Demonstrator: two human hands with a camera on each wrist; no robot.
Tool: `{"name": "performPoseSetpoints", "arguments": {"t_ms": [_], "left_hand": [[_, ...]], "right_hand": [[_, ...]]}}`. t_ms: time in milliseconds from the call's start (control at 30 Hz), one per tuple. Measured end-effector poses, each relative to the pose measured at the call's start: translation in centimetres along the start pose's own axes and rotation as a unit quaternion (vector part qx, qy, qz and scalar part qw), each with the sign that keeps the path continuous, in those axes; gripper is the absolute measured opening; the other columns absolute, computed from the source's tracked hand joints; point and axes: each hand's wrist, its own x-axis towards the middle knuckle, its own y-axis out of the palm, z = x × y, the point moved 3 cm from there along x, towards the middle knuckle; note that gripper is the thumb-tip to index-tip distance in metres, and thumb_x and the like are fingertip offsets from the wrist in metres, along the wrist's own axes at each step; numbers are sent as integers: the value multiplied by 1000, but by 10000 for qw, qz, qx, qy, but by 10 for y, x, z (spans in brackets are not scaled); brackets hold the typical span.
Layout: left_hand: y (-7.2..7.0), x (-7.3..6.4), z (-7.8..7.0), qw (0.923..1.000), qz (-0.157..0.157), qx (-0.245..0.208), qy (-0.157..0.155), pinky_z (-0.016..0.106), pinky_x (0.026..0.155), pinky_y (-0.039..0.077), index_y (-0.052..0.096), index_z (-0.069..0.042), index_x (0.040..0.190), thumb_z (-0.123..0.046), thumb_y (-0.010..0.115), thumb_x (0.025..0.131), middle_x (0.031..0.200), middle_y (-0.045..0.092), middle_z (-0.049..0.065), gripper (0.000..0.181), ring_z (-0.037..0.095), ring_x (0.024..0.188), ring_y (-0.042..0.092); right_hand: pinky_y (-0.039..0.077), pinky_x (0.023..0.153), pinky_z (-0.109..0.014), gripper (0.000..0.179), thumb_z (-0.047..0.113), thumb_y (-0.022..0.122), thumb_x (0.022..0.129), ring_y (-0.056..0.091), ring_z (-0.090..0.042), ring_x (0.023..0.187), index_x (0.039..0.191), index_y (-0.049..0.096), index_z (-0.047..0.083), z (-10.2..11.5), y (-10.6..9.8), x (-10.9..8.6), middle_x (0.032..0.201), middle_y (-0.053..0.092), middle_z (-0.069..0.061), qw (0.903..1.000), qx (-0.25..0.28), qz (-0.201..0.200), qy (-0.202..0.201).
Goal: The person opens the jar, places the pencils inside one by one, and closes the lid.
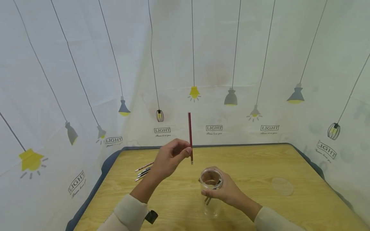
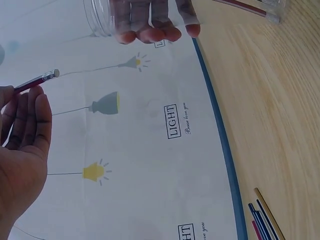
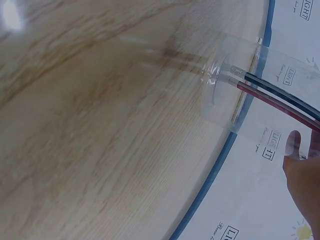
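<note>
The left grip point(image 1: 171, 156) pinches a red pencil point(image 1: 190, 133) between thumb and fingers, close to upright, its eraser end just below the fingertips and most of its shaft standing above them. To the right of that grip, lower and nearer the body, the right grip point(image 1: 226, 187) is wrapped round the upper part of a clear jar point(image 1: 212, 210), mouth up, with at least two pencils point(image 3: 280, 95) leaning inside; whether its base touches the desk point(image 1: 245, 160) I cannot tell. Since the pencil is pinched low, its long free length could make it pivot in the fingers and swing off line if the eraser end knocked the rim. The right grip's fingers sit close round the mouth, so a badly aimed pencil could meet a fingertip rather than the opening, or catch on the pencils inside. The jar looks smooth, so a loosened hold might let it slip or tip, and its contents would spill out. To the left of the left grip, partly hidden behind it, a loose bunch point(image 1: 145, 171) of further pencils lies on the desk; a low sweep of that forearm could set them rolling. Out to the right of the right grip, a clear flat disc point(image 1: 282, 186) is hard to make out against the wood, so it could be nudged unnoticed.
</note>
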Motion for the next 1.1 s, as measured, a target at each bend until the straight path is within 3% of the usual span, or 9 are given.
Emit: {"name": "performPoseSetpoints", "arguments": {"t_ms": [233,367,600,733,933,1100], "left_hand": [[4,1,-12,9999,88,25,70,36,102,61,74,-19,125,-28,70,111,114,80,-2,18,13,110,76],[8,1,-16,9997,134,9,184,35,105,61,75,-19,122,-27,71,110,116,77,-2,15,14,113,76],[16,-2,-17,9995,238,-118,161,30,103,60,77,-20,120,-30,72,110,119,71,-2,15,14,115,73],[22,-4,-14,9993,297,-176,171,31,101,61,77,-24,119,-31,72,110,117,70,-5,13,13,114,73],[29,-7,-14,9987,384,-154,292,29,99,61,78,-20,118,-29,72,109,115,69,-4,14,14,110,71],[33,-7,-11,9986,469,-76,211,28,99,60,78,-23,118,-32,71,110,116,69,-6,14,12,110,69]], "right_hand": [[58,112,-36,52,8,87,95,74,-16,121,140,61,8,-1,0,-1,133,72,-22,10000,17,5,40],[58,113,-38,52,8,86,96,74,-17,122,141,60,8,-1,0,-1,134,72,-22,10000,20,37,48],[58,113,-36,52,8,85,96,74,-19,124,141,60,8,-2,-1,-1,135,71,-25,10000,61,55,48],[58,113,-34,52,7,85,97,74,-27,124,142,60,8,-2,0,-1,135,71,-25,9999,91,59,65],[57,112,-30,54,7,84,97,72,-39,127,144,58,8,-2,1,-1,136,70,-26,9998,161,79,103],[57,112,-30,55,8,84,97,73,-26,127,144,57,3,-2,0,-1,138,69,-27,9998,149,78,115]]}}
